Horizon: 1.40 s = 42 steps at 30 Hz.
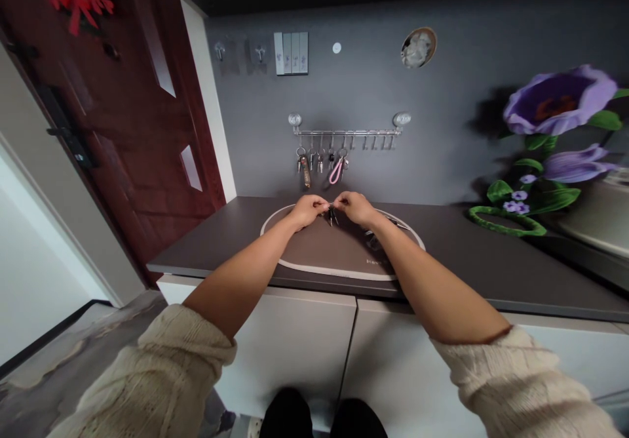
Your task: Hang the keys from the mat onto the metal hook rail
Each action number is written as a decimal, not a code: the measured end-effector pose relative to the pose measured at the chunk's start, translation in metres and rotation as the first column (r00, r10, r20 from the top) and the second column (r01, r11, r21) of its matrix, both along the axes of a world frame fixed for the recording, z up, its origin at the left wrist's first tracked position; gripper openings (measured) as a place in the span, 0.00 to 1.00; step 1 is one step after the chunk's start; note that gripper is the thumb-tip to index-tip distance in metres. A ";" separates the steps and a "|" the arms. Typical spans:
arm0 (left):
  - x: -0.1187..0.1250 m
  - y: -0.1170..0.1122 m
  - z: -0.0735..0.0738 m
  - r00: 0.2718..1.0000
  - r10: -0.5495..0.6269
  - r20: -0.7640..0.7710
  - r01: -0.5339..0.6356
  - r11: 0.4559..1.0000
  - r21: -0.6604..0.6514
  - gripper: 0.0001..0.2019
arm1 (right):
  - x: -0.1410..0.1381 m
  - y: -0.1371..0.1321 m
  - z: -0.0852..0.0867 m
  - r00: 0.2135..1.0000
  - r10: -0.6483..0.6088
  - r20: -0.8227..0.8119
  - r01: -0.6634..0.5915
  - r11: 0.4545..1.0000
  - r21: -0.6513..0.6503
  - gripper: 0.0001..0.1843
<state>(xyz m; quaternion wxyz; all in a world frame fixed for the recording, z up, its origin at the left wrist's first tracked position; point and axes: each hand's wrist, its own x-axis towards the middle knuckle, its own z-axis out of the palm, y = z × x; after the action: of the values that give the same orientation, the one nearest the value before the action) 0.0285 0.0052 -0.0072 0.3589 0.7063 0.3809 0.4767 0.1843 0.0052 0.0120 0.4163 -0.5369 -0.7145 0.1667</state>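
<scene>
My left hand (pixel 310 210) and my right hand (pixel 354 207) meet above a brown oval mat (pixel 324 248) with a pale rim. Both pinch the top of a small bunch of keys (pixel 333 217), which dangles between my fingertips. The ring at its top is mostly covered by the fingers. Partly behind my right forearm, more metal keys (pixel 374 241) lie on the mat. On the wall straight ahead is a clear hook rail (pixel 348 133). Several key sets hang from its left half, among them one with a brown tag (pixel 305 172) and one with a pink strap (pixel 336 171).
The mat rests on a dark countertop (pixel 452 261) above white cabinet doors (pixel 299 333). Purple artificial flowers (pixel 560 103) with a green looped base (pixel 506 221) stand at right. A dark red door (pixel 122 97) is at left. Two clear hooks (pixel 259 53) and a switch panel (pixel 291 54) are higher on the wall.
</scene>
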 end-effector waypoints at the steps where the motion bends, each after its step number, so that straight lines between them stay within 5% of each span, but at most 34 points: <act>1: 0.000 -0.001 0.001 1.000 -0.003 0.013 0.003 1.000 0.001 0.05 | 0.000 0.002 -0.001 1.000 0.017 0.006 -0.017 1.000 0.002 0.04; 13: 0.006 -0.005 0.010 0.976 0.096 0.198 -0.078 0.992 -0.095 0.07 | -0.004 0.006 -0.006 0.879 0.307 -0.365 -0.326 0.945 0.010 0.11; 23: 0.017 -0.011 0.015 0.952 0.114 0.286 -0.072 0.986 -0.152 0.10 | -0.005 -0.006 0.001 0.770 0.238 -0.592 -0.324 0.945 -0.040 0.11; 33: 0.034 -0.011 0.057 0.961 0.170 0.217 -0.147 0.982 -0.116 0.06 | 0.014 -0.019 0.046 0.682 0.184 -0.708 -0.248 0.969 0.012 0.09; 39: 0.046 0.005 0.034 0.953 0.246 0.178 -0.244 0.969 -0.034 0.08 | 0.029 0.004 0.069 0.627 0.103 -0.772 -0.129 0.991 0.027 0.04; 42: 0.044 0.015 0.017 0.960 0.280 0.024 -0.280 0.953 0.116 0.09 | 0.029 0.017 0.076 0.606 0.067 -0.792 -0.074 0.997 0.028 0.03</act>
<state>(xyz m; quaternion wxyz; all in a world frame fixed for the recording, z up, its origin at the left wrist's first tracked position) 0.0726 0.0205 0.0101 0.2466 0.6635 0.4468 0.5471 0.2133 0.0224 0.0877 0.6802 -0.3809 -0.4769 0.4059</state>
